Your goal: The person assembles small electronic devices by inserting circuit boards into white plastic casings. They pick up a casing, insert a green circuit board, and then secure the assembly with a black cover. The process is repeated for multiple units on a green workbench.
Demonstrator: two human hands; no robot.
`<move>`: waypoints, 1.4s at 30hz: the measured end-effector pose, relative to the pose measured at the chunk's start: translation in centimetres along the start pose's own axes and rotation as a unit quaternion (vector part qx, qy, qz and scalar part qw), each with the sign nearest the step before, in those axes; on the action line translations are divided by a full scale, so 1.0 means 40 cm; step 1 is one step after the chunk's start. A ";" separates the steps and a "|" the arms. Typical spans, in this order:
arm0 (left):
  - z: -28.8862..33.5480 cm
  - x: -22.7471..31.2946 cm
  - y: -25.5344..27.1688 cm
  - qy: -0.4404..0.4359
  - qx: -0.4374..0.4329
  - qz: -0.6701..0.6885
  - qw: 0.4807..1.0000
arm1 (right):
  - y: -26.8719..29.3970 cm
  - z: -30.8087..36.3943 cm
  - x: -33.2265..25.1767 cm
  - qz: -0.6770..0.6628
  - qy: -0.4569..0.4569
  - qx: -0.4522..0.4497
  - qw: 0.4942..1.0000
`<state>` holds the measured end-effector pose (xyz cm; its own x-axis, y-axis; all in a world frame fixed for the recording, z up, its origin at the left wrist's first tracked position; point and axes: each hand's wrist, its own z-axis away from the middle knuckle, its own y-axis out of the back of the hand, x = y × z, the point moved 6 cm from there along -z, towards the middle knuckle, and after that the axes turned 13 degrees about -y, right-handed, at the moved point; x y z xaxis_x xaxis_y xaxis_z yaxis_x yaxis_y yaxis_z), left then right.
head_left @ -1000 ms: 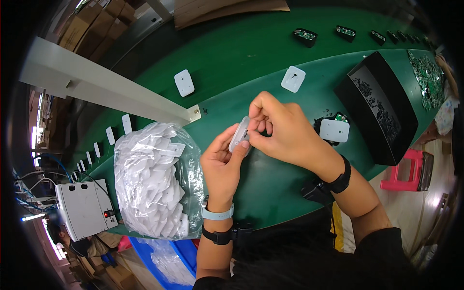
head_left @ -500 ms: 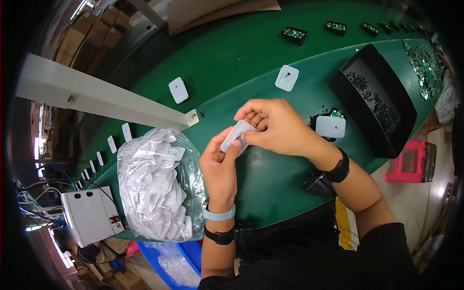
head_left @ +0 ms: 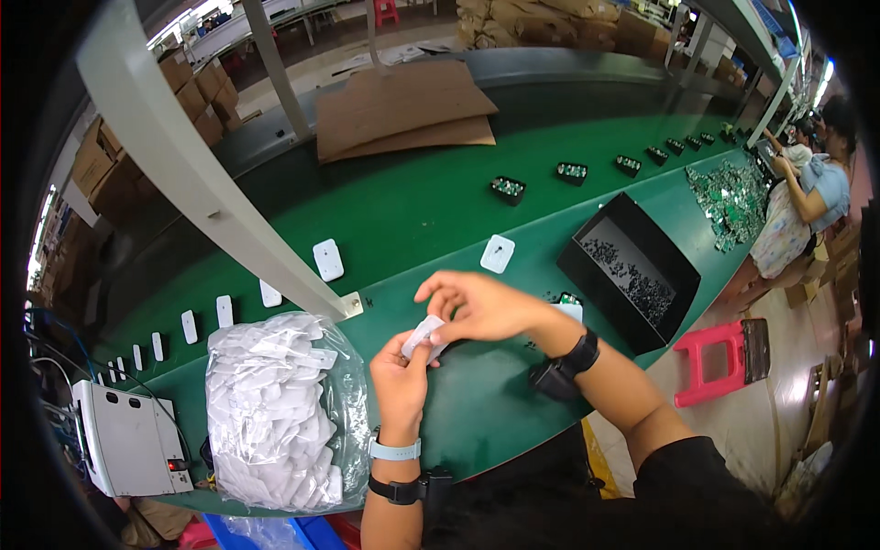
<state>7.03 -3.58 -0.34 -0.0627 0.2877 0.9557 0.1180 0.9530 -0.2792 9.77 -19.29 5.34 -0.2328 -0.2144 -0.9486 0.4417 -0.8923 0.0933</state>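
Note:
A small white plastic cover (head_left: 423,335) is held over the near part of the green bench, between my two hands. My left hand (head_left: 400,383) grips its lower left side, thumb on top. My right hand (head_left: 481,307) has its thumb pressed against the right edge of the cover, with the fingers curled above. Whatever lies under the right thumb is hidden. Left of my hands, a clear plastic bag (head_left: 351,403) is heaped with similar white covers (head_left: 270,408). Another white cover (head_left: 498,254) with a dark spot lies beyond my right hand.
A black bin (head_left: 587,266) of small black parts stands at the right. Beyond it are a pile of green circuit boards (head_left: 729,197) and a seated person (head_left: 816,188). Several black housings (head_left: 508,190) and white covers line the belt. A pale metal post (head_left: 211,197) rises at the left.
The view has tilted upward, bringing the far belt and a co-worker into sight. My hands stay together on the cover, which now appears turned more edge-on.

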 end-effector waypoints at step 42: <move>-0.008 0.005 -0.016 0.014 -0.002 0.211 0.977 | 0.026 0.040 0.043 -0.131 0.085 0.181 0.971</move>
<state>7.24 -4.15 0.05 0.0192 0.6528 0.7573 0.1324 0.7491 -0.6491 8.46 -21.21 4.28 -0.1357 0.0792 -0.9876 0.0460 -0.9952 -0.0862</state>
